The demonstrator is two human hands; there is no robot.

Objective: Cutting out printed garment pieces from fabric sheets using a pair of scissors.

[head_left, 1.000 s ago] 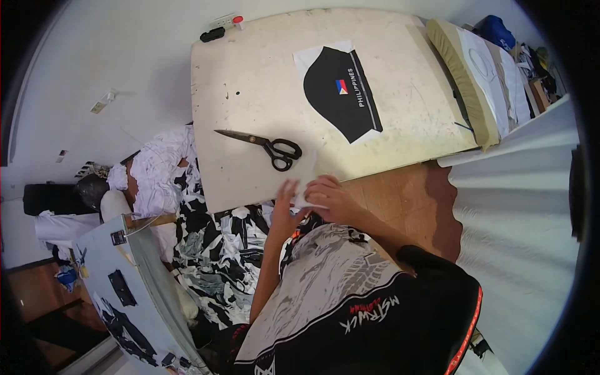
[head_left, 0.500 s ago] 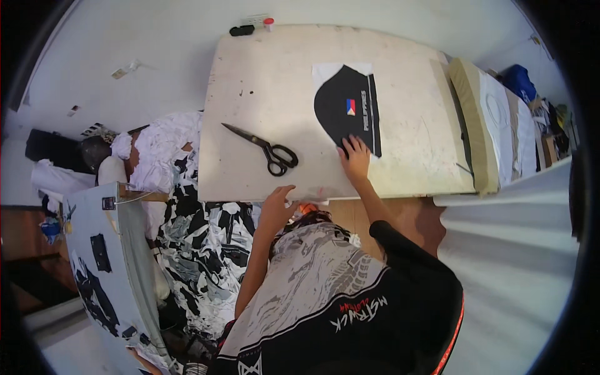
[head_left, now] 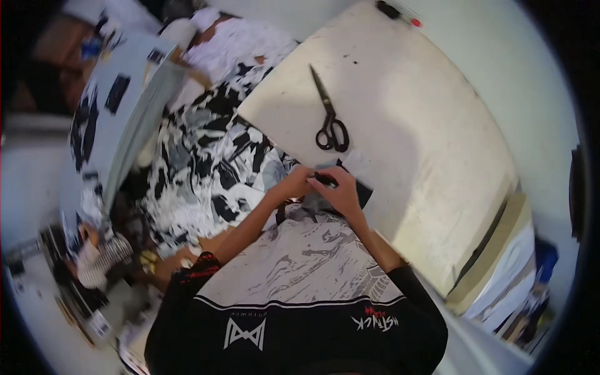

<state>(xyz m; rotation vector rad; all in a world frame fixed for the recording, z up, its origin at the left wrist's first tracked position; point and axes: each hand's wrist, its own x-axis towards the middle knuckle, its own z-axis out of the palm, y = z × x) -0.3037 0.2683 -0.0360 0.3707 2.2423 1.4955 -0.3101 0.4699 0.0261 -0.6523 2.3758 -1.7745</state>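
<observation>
My left hand (head_left: pixel 295 184) and my right hand (head_left: pixel 341 194) meet at the near edge of the pale table, fingers closed on a dark cloth piece (head_left: pixel 364 187). The cloth is black with a grey side showing, and it bunches up between my hands. Part of it lies on the table beside my right hand; the rest is covered by my fingers. Just beyond my hands lie large black-handled scissors (head_left: pixel 330 119), closed, their blades pointing away from me.
The pale table (head_left: pixel 437 144) stretches off to the right, with folded fabric (head_left: pixel 494 256) along its end. To the left is a heap of black, white and grey cloth scraps (head_left: pixel 206 169). Past it, another person (head_left: pixel 103 256) sits near a grey-covered table (head_left: pixel 128 119).
The cloth piece has come off its flat spot on the table to the near edge, drawn in by my right hand. My left hand now grips it too. The view has swung left.
</observation>
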